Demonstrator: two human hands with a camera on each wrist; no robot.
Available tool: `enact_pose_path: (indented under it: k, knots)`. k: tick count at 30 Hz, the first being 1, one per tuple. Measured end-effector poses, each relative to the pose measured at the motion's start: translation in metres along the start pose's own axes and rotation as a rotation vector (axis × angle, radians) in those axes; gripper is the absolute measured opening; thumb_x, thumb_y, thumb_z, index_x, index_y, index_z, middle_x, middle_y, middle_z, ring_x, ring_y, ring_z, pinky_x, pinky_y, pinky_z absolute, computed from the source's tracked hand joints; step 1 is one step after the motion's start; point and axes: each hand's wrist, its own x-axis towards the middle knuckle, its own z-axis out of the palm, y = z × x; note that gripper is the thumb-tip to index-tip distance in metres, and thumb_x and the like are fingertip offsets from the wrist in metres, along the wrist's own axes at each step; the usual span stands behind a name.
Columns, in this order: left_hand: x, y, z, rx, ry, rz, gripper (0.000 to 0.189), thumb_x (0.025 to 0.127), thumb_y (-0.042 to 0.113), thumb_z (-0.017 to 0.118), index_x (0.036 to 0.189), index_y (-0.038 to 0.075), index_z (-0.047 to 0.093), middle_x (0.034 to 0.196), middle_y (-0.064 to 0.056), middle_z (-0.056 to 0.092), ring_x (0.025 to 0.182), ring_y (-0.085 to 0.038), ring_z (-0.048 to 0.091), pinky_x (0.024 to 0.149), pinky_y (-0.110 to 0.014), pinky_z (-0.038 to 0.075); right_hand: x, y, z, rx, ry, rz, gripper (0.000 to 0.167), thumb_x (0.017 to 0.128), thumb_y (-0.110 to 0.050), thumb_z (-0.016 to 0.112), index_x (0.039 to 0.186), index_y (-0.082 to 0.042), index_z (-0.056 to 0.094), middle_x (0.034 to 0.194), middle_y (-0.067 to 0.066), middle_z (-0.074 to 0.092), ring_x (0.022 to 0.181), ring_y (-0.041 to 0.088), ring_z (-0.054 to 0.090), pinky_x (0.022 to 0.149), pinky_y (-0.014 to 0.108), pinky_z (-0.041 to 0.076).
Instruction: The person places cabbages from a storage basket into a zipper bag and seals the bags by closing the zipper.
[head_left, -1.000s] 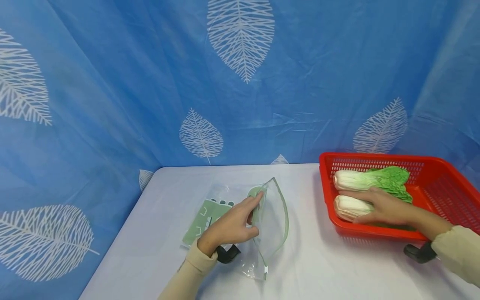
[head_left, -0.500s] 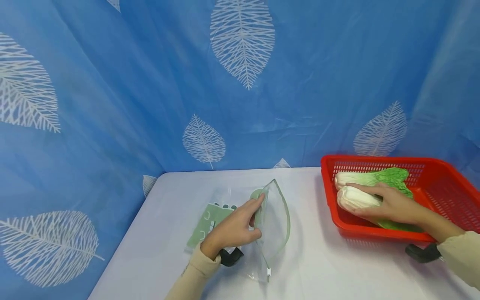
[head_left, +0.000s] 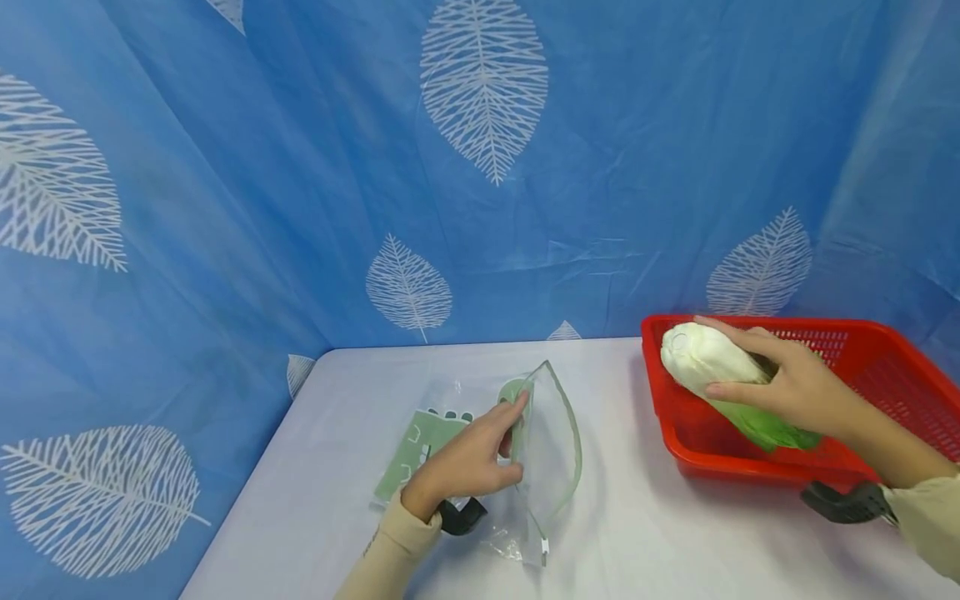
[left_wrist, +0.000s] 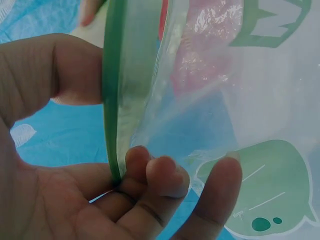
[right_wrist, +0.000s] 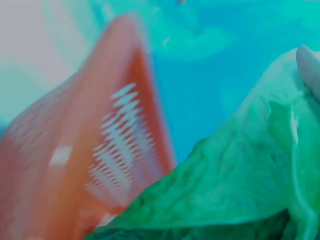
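My right hand (head_left: 795, 379) grips a Chinese cabbage (head_left: 705, 358) around its sides, raised above the red basket with the white base toward the left. Its green leafy end (right_wrist: 235, 175) fills the lower part of the right wrist view. Another cabbage in the basket is hidden behind the held one and the hand. My left hand (head_left: 472, 458) holds a clear zip bag (head_left: 420, 437) with green printing on the table. Thumb and fingers are at the bag's green-edged mouth (left_wrist: 113, 90), which gapes toward the right; in the left wrist view, several fingers curl against the plastic.
The red plastic basket (head_left: 720, 469) with slotted walls stands on the right of the white table (head_left: 615, 533). A blue curtain (head_left: 600, 167) with white leaf prints hangs behind and to the left. Black wrist mounts (head_left: 461, 517) sit below both wrists.
My right hand has taken hold of the front cabbage and lifted it from the basket bottom, tilting its base up and to the left. My left hand stays at the bag's mouth.
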Motion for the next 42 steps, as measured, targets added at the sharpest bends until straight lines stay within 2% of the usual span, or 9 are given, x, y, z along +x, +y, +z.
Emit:
enact_pose_path:
  k: [8, 14, 19, 24, 28, 30, 33, 38, 42]
  knots:
    - [-0.002, 0.000, -0.002, 0.002, -0.004, -0.005, 0.090, 0.089, 0.013, 0.061, 0.165, 0.009, 0.013, 0.093, 0.000, 0.046, 0.078, -0.010, 0.043, 0.069, -0.026, 0.038, 0.005, -0.054, 0.011, 0.153, 0.000, -0.142, 0.089, 0.075, -0.005, 0.090, 0.153, -0.022, 0.051, 0.115, -0.003, 0.061, 0.096, 0.019, 0.053, 0.063, 0.032, 0.055]
    - [-0.002, 0.000, -0.002, 0.007, 0.000, -0.009, 0.091, 0.089, 0.013, 0.061, 0.165, 0.010, 0.011, 0.093, 0.001, 0.046, 0.077, -0.010, 0.043, 0.068, -0.026, 0.038, 0.002, -0.083, 0.038, 0.253, 0.030, -0.202, 0.091, 0.073, 0.001, 0.089, 0.154, -0.018, 0.051, 0.139, -0.013, 0.058, 0.105, 0.014, 0.056, 0.073, 0.028, 0.056]
    - [-0.002, -0.001, -0.001, 0.009, 0.002, -0.011, 0.093, 0.088, 0.012, 0.062, 0.165, 0.010, 0.011, 0.093, 0.001, 0.046, 0.077, -0.009, 0.043, 0.068, -0.025, 0.039, -0.001, -0.096, 0.064, 0.353, 0.005, -0.240, 0.093, 0.073, 0.003, 0.088, 0.155, -0.015, 0.048, 0.147, -0.005, 0.055, 0.108, 0.014, 0.060, 0.079, 0.028, 0.056]
    - [-0.002, -0.001, -0.002, 0.013, 0.010, -0.005, 0.093, 0.087, 0.012, 0.063, 0.165, 0.008, 0.012, 0.093, 0.000, 0.046, 0.078, -0.009, 0.043, 0.068, -0.025, 0.040, -0.002, -0.095, 0.097, 0.327, -0.013, -0.219, 0.089, 0.075, -0.012, 0.091, 0.154, -0.025, 0.051, 0.127, 0.002, 0.065, 0.096, 0.016, 0.059, 0.072, 0.031, 0.053]
    - [-0.002, -0.002, -0.003, 0.010, 0.005, 0.003, 0.093, 0.088, 0.013, 0.063, 0.165, 0.009, 0.011, 0.094, 0.000, 0.046, 0.078, -0.010, 0.043, 0.068, -0.025, 0.040, -0.005, -0.088, 0.123, 0.256, -0.025, -0.186, 0.085, 0.077, -0.027, 0.091, 0.152, -0.030, 0.053, 0.112, -0.006, 0.067, 0.087, 0.013, 0.054, 0.066, 0.030, 0.049]
    - [-0.002, -0.002, -0.003, 0.010, -0.001, 0.006, 0.094, 0.088, 0.013, 0.063, 0.165, 0.011, 0.010, 0.094, 0.000, 0.046, 0.077, -0.009, 0.043, 0.068, -0.025, 0.040, -0.007, -0.085, 0.133, 0.217, -0.035, -0.173, 0.084, 0.075, -0.032, 0.092, 0.151, -0.032, 0.054, 0.112, -0.010, 0.067, 0.085, 0.012, 0.051, 0.063, 0.029, 0.047]
    - [-0.001, -0.001, -0.005, 0.013, -0.006, 0.010, 0.094, 0.089, 0.012, 0.064, 0.165, 0.011, 0.009, 0.094, -0.001, 0.046, 0.077, -0.009, 0.043, 0.068, -0.025, 0.040, -0.009, -0.082, 0.145, 0.185, -0.043, -0.156, 0.083, 0.075, -0.038, 0.091, 0.150, -0.036, 0.055, 0.124, -0.013, 0.067, 0.085, 0.011, 0.049, 0.063, 0.028, 0.045]
    - [-0.003, -0.002, -0.007, 0.013, -0.003, -0.008, 0.093, 0.090, 0.010, 0.063, 0.165, 0.012, 0.009, 0.094, -0.001, 0.047, 0.076, -0.009, 0.043, 0.068, -0.025, 0.039, -0.013, -0.072, 0.163, 0.168, -0.048, -0.100, 0.083, 0.074, -0.043, 0.090, 0.148, -0.040, 0.055, 0.125, -0.015, 0.067, 0.084, 0.010, 0.049, 0.064, 0.028, 0.044]
    - [-0.004, -0.003, -0.007, 0.022, -0.003, -0.014, 0.094, 0.089, 0.008, 0.063, 0.165, 0.013, 0.009, 0.093, 0.000, 0.046, 0.075, -0.009, 0.042, 0.067, -0.025, 0.039, -0.013, -0.064, 0.179, 0.118, -0.038, -0.101, 0.084, 0.072, -0.042, 0.092, 0.148, -0.043, 0.054, 0.135, -0.011, 0.064, 0.087, 0.009, 0.047, 0.066, 0.027, 0.043]
